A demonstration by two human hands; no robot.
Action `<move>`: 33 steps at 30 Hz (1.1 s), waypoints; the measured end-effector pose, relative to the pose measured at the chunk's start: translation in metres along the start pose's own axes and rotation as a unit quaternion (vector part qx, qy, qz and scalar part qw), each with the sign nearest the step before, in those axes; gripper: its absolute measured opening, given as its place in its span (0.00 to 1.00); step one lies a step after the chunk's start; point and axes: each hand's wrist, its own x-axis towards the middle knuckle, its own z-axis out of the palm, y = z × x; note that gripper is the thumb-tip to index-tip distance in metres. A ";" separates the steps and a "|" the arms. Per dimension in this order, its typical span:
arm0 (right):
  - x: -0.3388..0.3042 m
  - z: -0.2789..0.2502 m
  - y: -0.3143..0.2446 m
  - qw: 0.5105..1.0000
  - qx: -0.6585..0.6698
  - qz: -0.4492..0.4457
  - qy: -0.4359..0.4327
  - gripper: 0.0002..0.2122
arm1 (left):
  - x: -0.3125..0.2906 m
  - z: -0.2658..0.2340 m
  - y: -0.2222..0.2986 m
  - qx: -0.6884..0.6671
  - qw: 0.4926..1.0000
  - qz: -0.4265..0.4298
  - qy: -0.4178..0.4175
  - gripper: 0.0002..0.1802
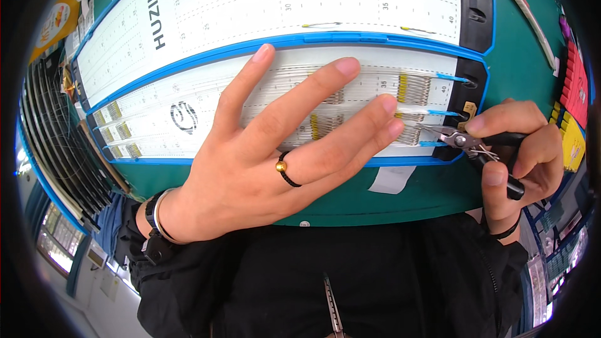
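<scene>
A blue-edged fishing rig case [300, 0] lies unfolded, its white panels marked with ruled scales. Rows of fishing hooks [414, 91] with yellow-wrapped shanks lie on the near panel, fine lines running along it. Blue strips [452, 78] reach to the black end piece. My left hand [269, 150] is spread over this panel, fingers stretched, covering part of the hooks and lines. My right hand [523, 144] grips small black-handled pliers [462, 140] at the panel's right end. Their tips are beside the nearest hook row; whether they pinch anything is too small to tell.
Two small yellow-tipped pieces [322, 25] rest on the far panel. A white paper slip [391, 179] lies on the green table surface [357, 209]. Dark curved sheets [69, 144] stand at left. Red [575, 81] and yellow foam-like blocks [568, 144] sit at right, near a pale rod [527, 15].
</scene>
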 end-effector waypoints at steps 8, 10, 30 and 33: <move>-0.001 0.001 0.005 0.998 0.057 -0.005 0.015 0.20 | 0.002 -0.004 -0.002 -0.013 1.000 0.012 -0.010 0.32; 0.000 0.001 0.003 0.997 0.069 0.008 0.022 0.20 | 0.000 -0.001 -0.004 -0.008 1.000 0.022 0.000 0.33; 0.001 0.001 0.004 0.997 0.065 0.016 0.024 0.22 | 0.001 0.000 -0.002 -0.024 1.000 0.004 0.002 0.33; 0.002 0.001 0.006 0.998 0.059 0.004 0.022 0.22 | 0.001 0.000 -0.002 -0.023 1.000 0.004 0.005 0.33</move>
